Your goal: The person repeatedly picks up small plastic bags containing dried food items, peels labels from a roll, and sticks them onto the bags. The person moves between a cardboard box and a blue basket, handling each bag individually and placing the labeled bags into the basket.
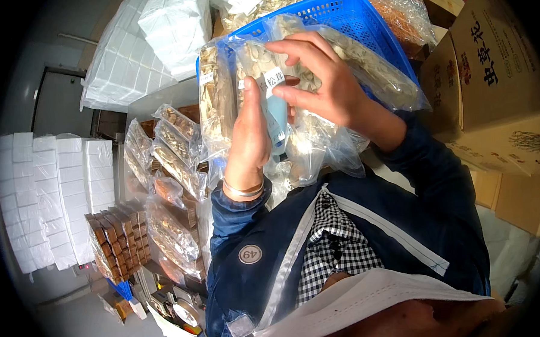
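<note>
My left hand (pixel 248 139) is closed around a light-blue label strip (pixel 276 117), thumb upright on the near side and fingertips showing past its far edge. With thumb and fingers, my right hand (pixel 323 85) pinches at a white printed label (pixel 273 79) at the strip's top; the index finger is raised. Beneath both hands lie clear bags of pale dried slices, which look like mushroom. One labelled bag (pixel 215 104) stands left of my left hand, another bag (pixel 371 64) slants down to the right. A blue perforated basket (pixel 390 34) holds these bags.
Brown cartons (pixel 494 68) stand close on the right. A bag of orange dried strands (pixel 399 21) lies beyond the basket. To the left are more filled bags (pixel 176 151), stacked brown boxes (pixel 119 241) and wrapped white stacks (pixel 57 196). White foam-like blocks (pixel 176 31) rise at the back left.
</note>
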`<state>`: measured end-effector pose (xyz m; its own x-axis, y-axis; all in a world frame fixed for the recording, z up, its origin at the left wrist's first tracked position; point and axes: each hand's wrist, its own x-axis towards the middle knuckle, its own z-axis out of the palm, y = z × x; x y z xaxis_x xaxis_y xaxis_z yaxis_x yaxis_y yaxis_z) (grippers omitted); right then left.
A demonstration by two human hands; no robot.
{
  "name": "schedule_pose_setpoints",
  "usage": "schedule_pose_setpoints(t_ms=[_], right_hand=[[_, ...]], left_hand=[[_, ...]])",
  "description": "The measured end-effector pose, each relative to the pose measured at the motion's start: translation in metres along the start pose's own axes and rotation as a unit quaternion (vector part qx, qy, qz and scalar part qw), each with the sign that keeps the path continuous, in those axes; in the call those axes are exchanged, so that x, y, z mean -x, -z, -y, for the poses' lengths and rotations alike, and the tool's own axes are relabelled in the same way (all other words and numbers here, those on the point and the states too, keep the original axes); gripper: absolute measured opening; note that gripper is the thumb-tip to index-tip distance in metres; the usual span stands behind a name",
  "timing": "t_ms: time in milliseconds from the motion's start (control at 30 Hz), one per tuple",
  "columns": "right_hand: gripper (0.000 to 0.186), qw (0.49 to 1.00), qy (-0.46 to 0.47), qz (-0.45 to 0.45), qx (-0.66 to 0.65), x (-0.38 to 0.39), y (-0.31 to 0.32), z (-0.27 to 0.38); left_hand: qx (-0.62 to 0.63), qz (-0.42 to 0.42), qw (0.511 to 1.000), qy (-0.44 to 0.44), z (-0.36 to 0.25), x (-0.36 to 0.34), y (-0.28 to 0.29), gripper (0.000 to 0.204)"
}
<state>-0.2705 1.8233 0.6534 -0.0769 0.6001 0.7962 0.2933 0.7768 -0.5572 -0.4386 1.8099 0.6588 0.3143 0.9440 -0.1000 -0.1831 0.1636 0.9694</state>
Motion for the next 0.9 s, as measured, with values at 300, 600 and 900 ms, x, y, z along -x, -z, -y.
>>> schedule_pose_setpoints(t_ms=[300,600,900], right_hand=[[0.014,0.991,0.117,0.033,0.051,0.0,0.007,-0.004],[0.02,0.908,-0.315,-0.008,-0.275,-0.013,0.075,-0.055],[0.021,0.849,-0.459,0.189,-0.181,-0.014,0.044,-0.108]], left_hand=[[0.041,0.018,0.999,0.028,0.008,-0.003,0.011,0.071],[0.135,0.033,0.989,0.045,0.005,-0.009,0.025,0.072],[0.049,0.025,0.996,0.07,0.007,-0.008,0.015,0.071]])
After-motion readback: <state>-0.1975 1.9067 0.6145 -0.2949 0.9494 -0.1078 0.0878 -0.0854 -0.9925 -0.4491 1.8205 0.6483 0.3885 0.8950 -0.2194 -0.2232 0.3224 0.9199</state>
